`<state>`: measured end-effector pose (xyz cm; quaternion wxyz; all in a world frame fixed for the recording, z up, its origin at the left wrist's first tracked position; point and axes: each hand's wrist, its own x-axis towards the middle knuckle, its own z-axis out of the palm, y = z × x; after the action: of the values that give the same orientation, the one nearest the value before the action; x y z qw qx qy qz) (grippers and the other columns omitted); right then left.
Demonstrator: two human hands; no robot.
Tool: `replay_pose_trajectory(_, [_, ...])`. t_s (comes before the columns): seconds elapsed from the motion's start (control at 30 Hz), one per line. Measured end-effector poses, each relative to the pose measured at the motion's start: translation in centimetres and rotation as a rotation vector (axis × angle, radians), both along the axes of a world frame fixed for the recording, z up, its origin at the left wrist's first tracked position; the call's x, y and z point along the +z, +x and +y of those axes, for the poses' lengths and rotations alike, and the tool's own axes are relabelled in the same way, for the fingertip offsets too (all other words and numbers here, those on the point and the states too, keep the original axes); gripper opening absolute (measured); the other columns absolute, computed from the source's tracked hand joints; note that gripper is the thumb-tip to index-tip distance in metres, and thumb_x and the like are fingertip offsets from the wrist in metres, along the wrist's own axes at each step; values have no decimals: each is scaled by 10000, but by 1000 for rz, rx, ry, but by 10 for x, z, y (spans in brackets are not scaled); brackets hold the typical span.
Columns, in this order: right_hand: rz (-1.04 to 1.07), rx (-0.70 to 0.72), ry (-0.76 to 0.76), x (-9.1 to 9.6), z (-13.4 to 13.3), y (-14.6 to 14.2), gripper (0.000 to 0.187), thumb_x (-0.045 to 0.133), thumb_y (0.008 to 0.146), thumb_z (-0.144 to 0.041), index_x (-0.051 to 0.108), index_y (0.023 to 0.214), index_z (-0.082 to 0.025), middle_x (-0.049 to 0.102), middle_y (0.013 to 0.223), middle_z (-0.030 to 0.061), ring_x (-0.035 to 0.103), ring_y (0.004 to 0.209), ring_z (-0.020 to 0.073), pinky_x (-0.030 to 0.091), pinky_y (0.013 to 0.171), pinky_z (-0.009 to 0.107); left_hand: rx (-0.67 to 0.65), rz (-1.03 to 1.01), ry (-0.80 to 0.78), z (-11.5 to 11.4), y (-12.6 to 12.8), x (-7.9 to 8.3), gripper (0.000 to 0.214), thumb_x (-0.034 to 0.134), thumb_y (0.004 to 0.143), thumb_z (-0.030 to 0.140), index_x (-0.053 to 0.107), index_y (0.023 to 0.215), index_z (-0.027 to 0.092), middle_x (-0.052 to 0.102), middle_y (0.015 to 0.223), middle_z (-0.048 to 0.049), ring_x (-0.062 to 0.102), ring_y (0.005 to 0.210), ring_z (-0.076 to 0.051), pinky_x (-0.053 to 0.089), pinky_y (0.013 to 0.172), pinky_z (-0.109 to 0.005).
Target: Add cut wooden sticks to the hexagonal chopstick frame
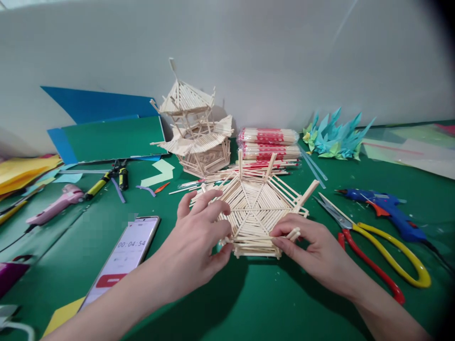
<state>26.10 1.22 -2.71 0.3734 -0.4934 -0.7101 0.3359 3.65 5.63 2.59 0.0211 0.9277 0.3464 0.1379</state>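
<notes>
A hexagonal roof piece [256,208] built of thin wooden sticks lies on the green table [249,293] in front of me. My left hand [199,237] grips its left edge, fingers curled over the sticks. My right hand [313,246] pinches its front right corner, thumb and fingers closed on the stick ends. Behind it stands a finished stick pagoda [194,132].
A phone [122,258] showing a timer lies at left. Yellow and red scissors [373,246] and a blue glue gun [386,210] lie at right. Packs of chopsticks [268,142], paper cranes [334,135], pliers [106,177], a pink glue gun [57,203] and coloured paper sheets [110,137] sit behind.
</notes>
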Motion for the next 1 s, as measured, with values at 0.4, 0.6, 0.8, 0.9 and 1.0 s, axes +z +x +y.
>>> replay_pose_trajectory(0.4, [31,3,-39,-4,0,-1,91,527,846,-241,605,810,-213,595,821,-3,552,779,123,416,697,233,-12,105,-138,7,0,4,88,530,728,163,596,705,216,565,914,-34,418,1090,-278,244,935,-539])
replay_pose_trajectory(0.6, [53,-24,-15,-5,0,-2,60,545,826,-210,598,797,-213,591,812,-8,548,769,115,416,690,226,-17,164,-156,10,4,9,101,541,731,165,610,679,216,573,885,-28,445,1035,-269,237,923,-546])
replay_pose_trajectory(0.8, [88,-46,0,-6,1,-6,65,543,818,-181,590,784,-210,571,783,-14,538,738,107,411,665,219,-32,170,-177,10,2,8,96,522,743,159,596,717,216,571,897,-33,442,1034,-264,250,923,-542])
replay_pose_trajectory(0.9, [98,-52,7,-7,0,-7,69,537,818,-171,579,774,-204,563,773,-12,531,732,109,407,660,225,-36,181,-182,10,-1,8,96,512,746,153,582,722,214,565,895,-36,449,1027,-269,243,922,-549])
replay_pose_trajectory(1.0, [96,-40,16,-7,-2,-7,71,521,826,-164,571,786,-197,559,778,-6,526,746,115,405,670,233,-37,187,-204,10,-2,9,82,517,744,156,566,716,214,563,885,-30,459,1007,-266,255,909,-543])
